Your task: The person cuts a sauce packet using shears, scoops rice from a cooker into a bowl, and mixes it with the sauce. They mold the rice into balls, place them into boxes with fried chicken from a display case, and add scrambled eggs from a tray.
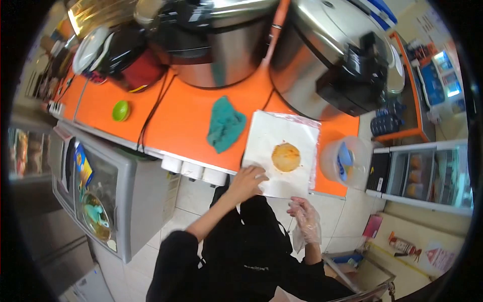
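Note:
A round, flat, golden-brown piece of food (286,157), like a patty or flatbread, lies on a stack of white paper sheets (266,132). Small orange crumbs are scattered around it. My left hand (245,183) is bare and rests at the near left corner of the paper, its fingers loosely bent and apart. My right hand (305,221) wears a clear plastic glove and hovers just off the near edge of the paper. Its fingers are bent and somewhat apart, with nothing visible in them. A crumpled green cloth (225,125) lies left of the paper.
Large steel cookers (312,60) line the back of the orange counter (186,121). A clear tub (347,162) with a blue item inside stands right of the paper. Further left are a small green bowl (121,110) and dark cables. A grey chest-like appliance (126,201) stands below.

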`<state>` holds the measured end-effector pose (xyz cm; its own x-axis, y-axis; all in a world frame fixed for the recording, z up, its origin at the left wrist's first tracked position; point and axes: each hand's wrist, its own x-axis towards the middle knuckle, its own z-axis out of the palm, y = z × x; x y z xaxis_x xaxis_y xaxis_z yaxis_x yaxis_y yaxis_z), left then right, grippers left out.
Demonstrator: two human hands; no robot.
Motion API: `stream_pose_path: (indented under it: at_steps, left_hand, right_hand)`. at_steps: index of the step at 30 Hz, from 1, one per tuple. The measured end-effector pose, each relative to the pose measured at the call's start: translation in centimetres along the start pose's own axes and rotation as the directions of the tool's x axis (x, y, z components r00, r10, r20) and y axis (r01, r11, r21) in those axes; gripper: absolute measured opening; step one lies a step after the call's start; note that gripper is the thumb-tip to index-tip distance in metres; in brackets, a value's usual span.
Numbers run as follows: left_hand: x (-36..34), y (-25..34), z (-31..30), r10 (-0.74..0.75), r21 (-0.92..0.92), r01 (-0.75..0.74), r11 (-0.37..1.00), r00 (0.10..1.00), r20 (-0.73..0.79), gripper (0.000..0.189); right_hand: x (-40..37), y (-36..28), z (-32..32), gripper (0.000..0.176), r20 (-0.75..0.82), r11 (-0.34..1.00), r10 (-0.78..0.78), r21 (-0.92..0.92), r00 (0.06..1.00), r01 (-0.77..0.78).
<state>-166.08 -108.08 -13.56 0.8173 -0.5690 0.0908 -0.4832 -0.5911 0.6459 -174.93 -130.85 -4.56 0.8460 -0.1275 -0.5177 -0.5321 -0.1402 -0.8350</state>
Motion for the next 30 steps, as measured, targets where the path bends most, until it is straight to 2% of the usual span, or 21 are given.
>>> stream_pose_path:
  at_steps: [1, 2, 5, 8, 11, 13, 16, 19, 22, 25, 26, 27, 28, 30]
  left_hand:
    - [1.7, -1.1, 0.8, 0.038, 0.023, -0.042, 0.999, 0.989, 0.145, 0.044]
    - [2.9, -1.6, 0.8, 0.085, -0.005, -0.086, 0.996, 0.978, 0.192, 0.04]
    - [4.0, -2.9, 1.7, 0.087, 0.016, -0.098, 0.995, 0.941, 0.326, 0.04]
    - [3.9, -2.4, 0.5, 0.175, 0.009, -0.19, 0.982, 0.924, 0.339, 0.044]
    - [3.6, -1.9, -0.2, 0.21, 0.037, -0.238, 0.971, 0.913, 0.35, 0.043]
    - [3.3, -2.5, 0.4, 0.227, 0.081, -0.266, 0.961, 0.918, 0.324, 0.04]
    - [3.2, -2.9, 0.8, 0.208, 0.034, -0.232, 0.972, 0.921, 0.329, 0.029]
    - [3.4, -3.2, 0.7, 0.251, -0.032, -0.254, 0.967, 0.918, 0.308, 0.021]
    - [3.5, -3.1, 0.9, 0.232, -0.093, -0.214, 0.972, 0.918, 0.321, 0.012]
    - [3.9, -3.1, 0.8, 0.185, -0.203, -0.134, 0.97, 0.948, 0.26, 0.008]
    - [4.2, -2.9, 0.6, 0.118, -0.187, -0.063, 0.98, 0.947, 0.3, 0.008]
    - [4.5, -2.5, 0.4, 0.051, -0.168, 0.007, 0.986, 0.939, 0.339, 0.008]
    - [4.8, -2.2, 0.2, -0.017, -0.146, 0.077, 0.986, 0.926, 0.377, 0.008]
    - [4.8, -1.7, -0.1, -0.116, -0.089, 0.164, 0.982, 0.909, 0.4, 0.006]
  right_hand:
    - [-0.5, 0.2, -1.3, 0.027, -0.064, 0.998, -0.046, 0.038, 0.997, 0.048]
    - [-0.9, -0.5, -2.4, 0.027, -0.117, 1.0, -0.016, 0.017, 0.993, 0.018]
    - [-1.3, -0.2, -4.7, 0.027, -0.202, 0.992, 0.116, 0.081, 0.972, -0.102]
    - [-0.7, 0.9, -6.1, 0.027, -0.15, 0.984, 0.174, 0.049, 0.973, -0.169]
    - [0.5, 1.6, -6.6, 0.027, -0.083, 0.983, 0.136, 0.135, 0.987, -0.124]
    - [1.6, 1.9, -7.0, 0.026, -0.061, 0.986, 0.132, 0.108, 0.989, -0.125]
    - [2.4, 1.6, -6.9, 0.025, -0.064, 0.986, 0.094, 0.146, 0.993, -0.084]
    - [2.7, 1.4, -7.0, 0.024, -0.028, 0.995, 0.074, 0.063, 0.997, -0.072]
    - [3.4, 2.3, -7.4, 0.036, 0.104, 0.996, 0.089, -0.009, 0.991, -0.088]
    - [4.5, 0.0, -7.0, 0.034, 0.311, 0.926, 0.035, -0.369, 0.95, 0.086]
    - [4.8, -0.6, -6.1, 0.033, 0.253, 0.837, -0.195, -0.46, 0.948, 0.295]
    - [5.0, -1.3, -4.5, 0.032, 0.219, 0.69, -0.419, -0.554, 0.881, 0.466]
    - [5.2, -1.8, -3.1, 0.03, 0.209, 0.496, -0.62, -0.642, 0.756, 0.584]
    - [6.4, -1.3, -1.0, 0.033, 0.158, 0.549, -0.502, -0.701, 0.85, 0.455]
